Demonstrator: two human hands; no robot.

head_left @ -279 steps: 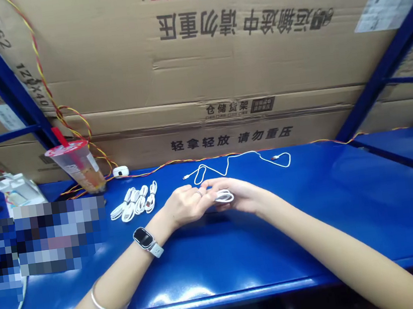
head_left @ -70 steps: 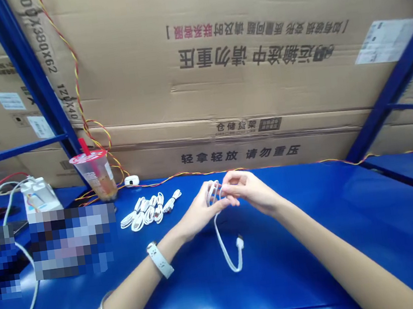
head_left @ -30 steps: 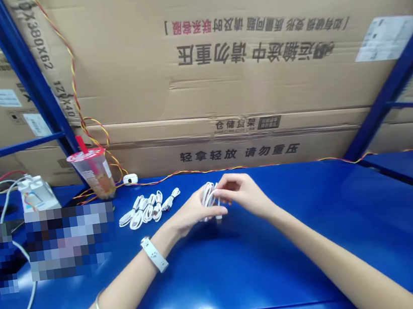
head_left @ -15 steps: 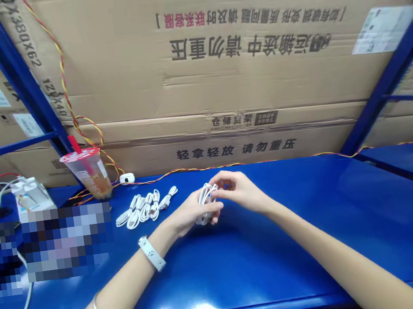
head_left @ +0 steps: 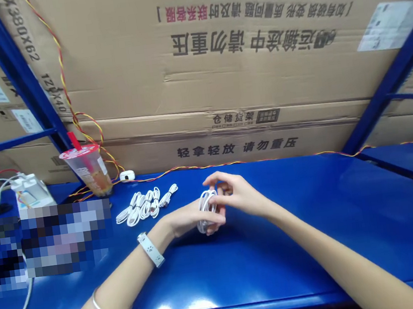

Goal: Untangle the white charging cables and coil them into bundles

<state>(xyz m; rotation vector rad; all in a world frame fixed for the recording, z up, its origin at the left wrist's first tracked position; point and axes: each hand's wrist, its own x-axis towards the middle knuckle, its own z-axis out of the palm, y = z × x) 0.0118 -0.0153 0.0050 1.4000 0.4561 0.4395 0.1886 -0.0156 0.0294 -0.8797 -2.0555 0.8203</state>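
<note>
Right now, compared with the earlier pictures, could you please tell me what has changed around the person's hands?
The loose white cable that hung down to the blue table is now wound into a small coil, gripped in the left hand, with the right hand touching it. The row of coiled cables and the plastic cup stayed as they were.

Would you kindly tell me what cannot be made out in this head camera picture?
Head view, ends of the coiled white cable: hidden by the left hand and right hand.
Head view, left end of the blue bench: obscured by a pixelated patch.
Head view, plugs on the bundled white cables: too small to identify.
</note>
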